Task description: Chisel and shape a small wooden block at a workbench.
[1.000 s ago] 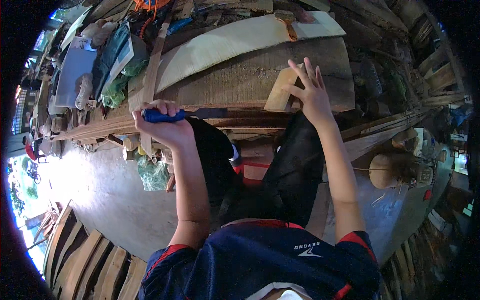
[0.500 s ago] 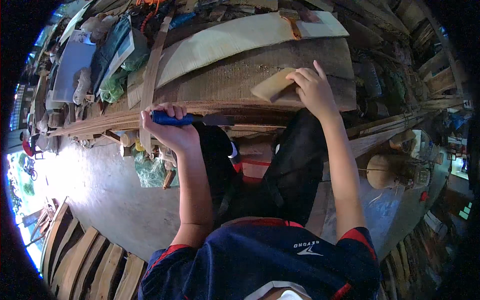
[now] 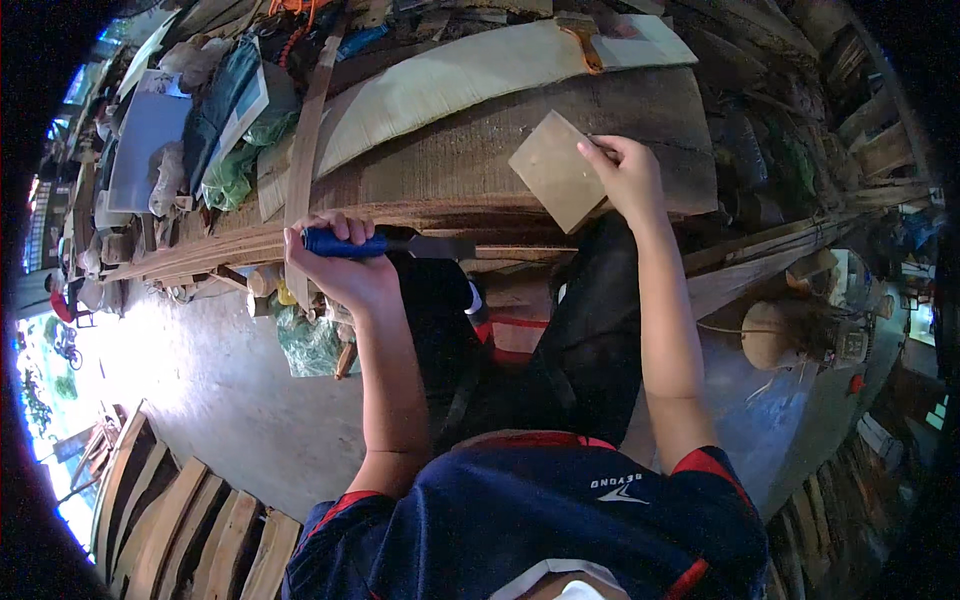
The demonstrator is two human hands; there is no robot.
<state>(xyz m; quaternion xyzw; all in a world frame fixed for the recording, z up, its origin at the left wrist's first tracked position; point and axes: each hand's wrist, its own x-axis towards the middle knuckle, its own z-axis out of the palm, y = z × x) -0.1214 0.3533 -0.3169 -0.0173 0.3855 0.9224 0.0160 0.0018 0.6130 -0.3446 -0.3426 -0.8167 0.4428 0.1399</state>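
Tan square block [image 3: 552,165]: located above the front right part of the wooden surface [image 3: 430,175], with 1 broad face turned up toward the camera and 1 corner pointing toward the person. The view does not show whether its lower corner touches the surface.

Right hand [image 3: 634,182]: the grip pinches the block along its right side, thumb on the upturned face, the fingers partly hidden behind. Most of the block extends unsupported to the left of this grip. Probable fault: the block pivots or drops, caused by a pinch at only 1 side. The surface's front edge is near, so a dropped block could fall toward the legs [image 3: 592,320].

Left hand [image 3: 350,272]: the grip is wrapped around the blue handle of a flat-bladed tool [image 3: 322,242]. The blade points right, in front of the surface edge and apart from the block. Probable fault: the blade strikes the right hand or a knee, caused by a slack hold or by bringing the 2 hands together without watching the tip. Sharpness cannot be told.

Beyond the block: a pale curved board [image 3: 430,95] lies on the surface, with an orange-handled brush [image 3: 584,52] on its right part. A narrow wooden strip [image 3: 308,130] crosses the left end; a sideways sweep could snag there.
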